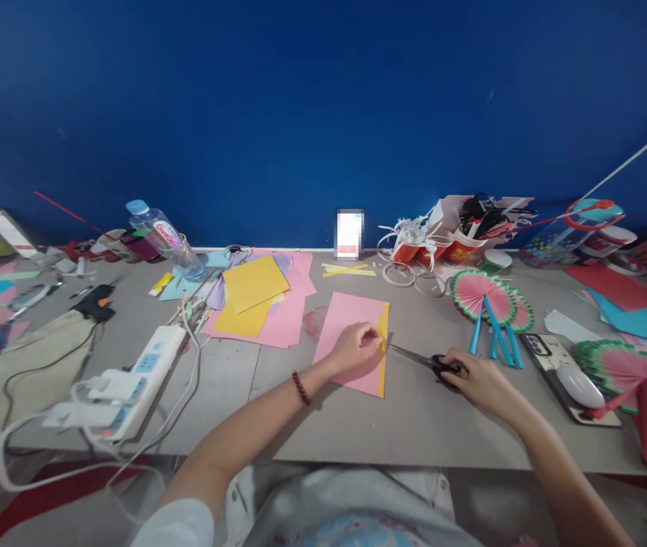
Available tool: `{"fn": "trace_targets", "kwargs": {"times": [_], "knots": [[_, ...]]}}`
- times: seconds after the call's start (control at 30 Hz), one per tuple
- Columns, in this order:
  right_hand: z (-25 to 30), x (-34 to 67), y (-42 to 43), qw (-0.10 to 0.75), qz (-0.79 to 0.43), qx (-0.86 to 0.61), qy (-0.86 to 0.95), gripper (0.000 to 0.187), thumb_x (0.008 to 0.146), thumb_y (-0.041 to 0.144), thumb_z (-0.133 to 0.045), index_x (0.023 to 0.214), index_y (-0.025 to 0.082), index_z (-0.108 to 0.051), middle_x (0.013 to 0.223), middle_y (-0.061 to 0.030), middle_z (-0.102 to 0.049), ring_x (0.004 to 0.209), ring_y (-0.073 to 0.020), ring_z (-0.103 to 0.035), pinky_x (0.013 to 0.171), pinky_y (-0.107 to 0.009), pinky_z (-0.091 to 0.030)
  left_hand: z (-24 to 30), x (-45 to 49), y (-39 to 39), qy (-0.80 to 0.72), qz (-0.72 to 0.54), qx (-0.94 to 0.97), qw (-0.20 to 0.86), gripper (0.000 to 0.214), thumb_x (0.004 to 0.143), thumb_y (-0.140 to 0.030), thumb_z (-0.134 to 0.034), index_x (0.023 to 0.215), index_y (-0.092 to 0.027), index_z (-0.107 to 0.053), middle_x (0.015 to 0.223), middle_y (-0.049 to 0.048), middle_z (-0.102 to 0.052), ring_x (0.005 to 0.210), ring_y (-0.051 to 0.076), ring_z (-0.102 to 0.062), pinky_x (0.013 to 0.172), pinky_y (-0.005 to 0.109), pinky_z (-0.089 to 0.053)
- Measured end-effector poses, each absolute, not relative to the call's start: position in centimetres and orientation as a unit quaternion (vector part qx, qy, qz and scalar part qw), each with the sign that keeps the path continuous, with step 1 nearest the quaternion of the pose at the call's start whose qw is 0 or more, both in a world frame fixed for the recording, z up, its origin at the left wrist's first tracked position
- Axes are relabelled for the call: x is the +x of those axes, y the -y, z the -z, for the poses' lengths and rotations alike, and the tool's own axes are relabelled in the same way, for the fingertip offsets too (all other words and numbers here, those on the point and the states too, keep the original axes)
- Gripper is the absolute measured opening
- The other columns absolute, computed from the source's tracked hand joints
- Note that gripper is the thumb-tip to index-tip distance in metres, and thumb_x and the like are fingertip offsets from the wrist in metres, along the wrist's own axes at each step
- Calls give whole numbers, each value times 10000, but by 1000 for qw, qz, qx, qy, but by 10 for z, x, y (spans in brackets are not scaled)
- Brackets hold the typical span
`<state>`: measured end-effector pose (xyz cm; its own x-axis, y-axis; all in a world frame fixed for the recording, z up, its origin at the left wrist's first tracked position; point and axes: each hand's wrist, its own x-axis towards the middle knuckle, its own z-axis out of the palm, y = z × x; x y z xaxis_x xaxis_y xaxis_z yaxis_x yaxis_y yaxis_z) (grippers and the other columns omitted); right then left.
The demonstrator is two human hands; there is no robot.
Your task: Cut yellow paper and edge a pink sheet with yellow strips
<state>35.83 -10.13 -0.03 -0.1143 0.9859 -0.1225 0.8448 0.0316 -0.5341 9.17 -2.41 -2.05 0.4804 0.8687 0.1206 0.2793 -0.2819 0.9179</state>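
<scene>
A pink sheet of paper [346, 323] lies on the grey table [414, 418] in front of me, with a yellow strip [383, 349] along its right edge. My left hand [354, 348] rests on the sheet with its fingers pinched on the yellow strip. A bead bracelet sits on that wrist. My right hand [480, 376] is closed round the black handles of a pair of scissors [423, 359]. The blades point left, their tips just beside the yellow strip.
A pile of yellow, pink and purple sheets [260, 300] lies left of centre. A power strip with cables [141, 372], a glue gun [95, 301] and a water bottle [164, 237] are on the left. Paper fans [491, 300], a phone and red cups [448, 247] are on the right.
</scene>
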Motion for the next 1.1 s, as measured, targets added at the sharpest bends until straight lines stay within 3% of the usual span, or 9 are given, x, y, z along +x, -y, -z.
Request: {"fn": "trace_targets", "kwargs": {"times": [0.1, 0.3, 0.53, 0.8, 0.97, 1.1], "knots": [[3, 361, 99, 150, -219, -671, 692, 154, 785, 387, -528, 788, 240, -571, 757, -15, -677, 642, -193, -600, 577, -274, -399, 20, 90, 25, -393, -337, 704, 486, 92, 848, -259, -470, 815, -193, -525, 838, 19, -631, 788, 145, -576, 724, 267, -438], [9, 358, 87, 168, -96, -714, 673, 266, 776, 456, -512, 638, 230, -492, 721, -50, -610, 679, -211, -587, 583, -294, -392, 17, 89, 25, -385, -372, 652, 537, 127, 880, -295, -441, 790, -205, -436, 801, 3, -593, 749, 125, -570, 716, 264, -430], [18, 357, 62, 196, -155, -733, 633, 355, 680, 579, -548, 637, 232, -487, 499, 6, -518, 503, -180, -529, 496, -285, -341, 8, 86, 24, -381, -398, 624, 554, 147, 843, -273, -487, 725, -203, -434, 739, -8, -560, 710, 121, -550, 693, 263, -421], [18, 356, 51, 152, -192, -718, 651, 251, 679, 453, -602, 672, 217, -515, 530, 4, -561, 532, -180, -553, 512, -273, -350, 12, 85, 20, -398, -405, 607, 556, 139, 807, -250, -535, 681, -190, -531, 732, 6, -584, 729, 133, -554, 718, 283, -442], [6, 347, 50, 94, -116, -720, 677, 205, 770, 403, -549, 744, 201, -568, 614, -39, -603, 592, -205, -572, 523, -279, -340, 14, 84, 18, -392, -406, 600, 566, 144, 802, -263, -568, 679, -192, -544, 738, 16, -593, 744, 145, -566, 742, 308, -460], [-17, 320, 39, 145, -102, -679, 713, 226, 821, 391, -509, 821, 192, -617, 796, -84, -668, 721, -220, -609, 603, -291, -390, 13, 84, 19, -388, -398, 590, 585, 162, 808, -306, -583, 698, -189, -565, 773, 32, -622, 761, 151, -577, 741, 316, -472]]}}
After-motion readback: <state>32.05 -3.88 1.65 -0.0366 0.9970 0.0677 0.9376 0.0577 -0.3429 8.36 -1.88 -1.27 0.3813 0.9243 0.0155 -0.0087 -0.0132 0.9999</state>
